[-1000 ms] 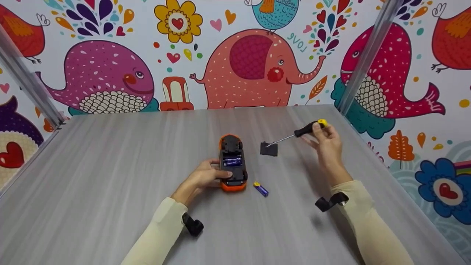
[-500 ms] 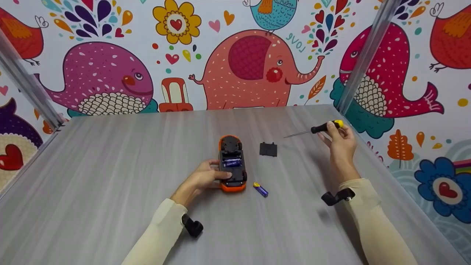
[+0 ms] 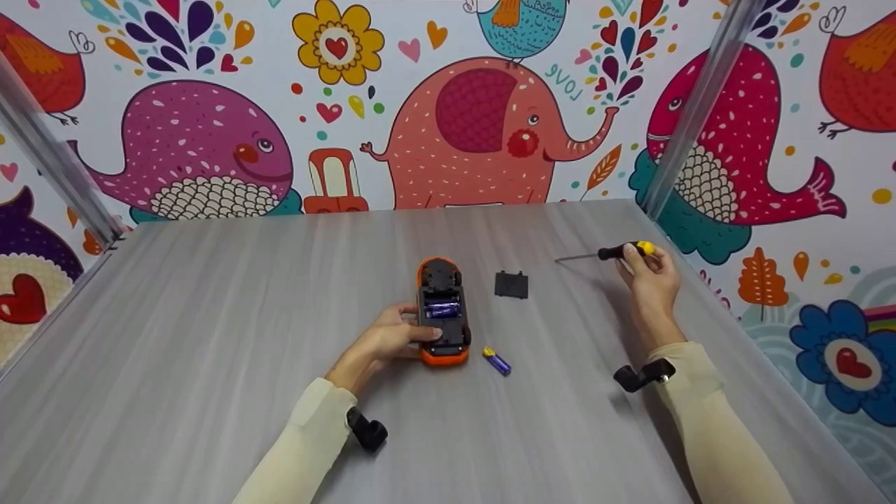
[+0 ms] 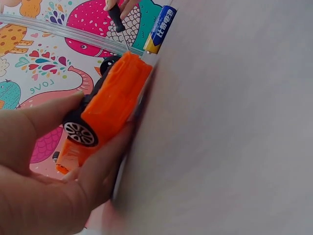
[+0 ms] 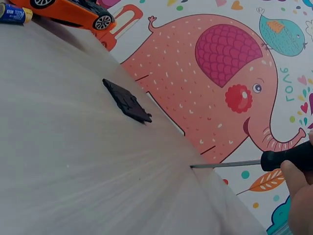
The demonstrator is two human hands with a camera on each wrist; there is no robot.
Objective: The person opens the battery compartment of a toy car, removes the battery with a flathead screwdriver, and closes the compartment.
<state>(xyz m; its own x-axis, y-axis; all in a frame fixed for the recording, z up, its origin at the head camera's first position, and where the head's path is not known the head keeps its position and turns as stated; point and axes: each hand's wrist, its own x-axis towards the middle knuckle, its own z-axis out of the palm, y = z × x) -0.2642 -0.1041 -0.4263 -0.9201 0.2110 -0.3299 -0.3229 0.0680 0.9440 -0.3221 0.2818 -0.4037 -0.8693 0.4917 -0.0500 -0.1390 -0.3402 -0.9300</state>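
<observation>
An orange toy car (image 3: 442, 311) lies upside down at the table's middle, its battery bay open with a purple battery inside. My left hand (image 3: 392, 337) grips the car's left side (image 4: 110, 105). My right hand (image 3: 647, 273) holds a black-and-yellow screwdriver (image 3: 619, 250) near the table's right edge, its tip (image 5: 191, 166) pointing left just over the surface. The black battery cover (image 3: 511, 284) lies flat between car and screwdriver (image 5: 128, 102). A loose purple-and-yellow battery (image 3: 496, 360) lies just right of the car's near end (image 4: 159, 28).
The grey wood-grain table (image 3: 210, 336) is walled by colourful cartoon panels. Metal frame posts (image 3: 693, 112) rise at the back right and back left corners (image 3: 52, 161). The table's right edge runs close beside my right forearm.
My right hand has carried the screwdriver off the battery cover, rightward toward the table's right edge, and lowered it. The left hand and the car have stayed put.
</observation>
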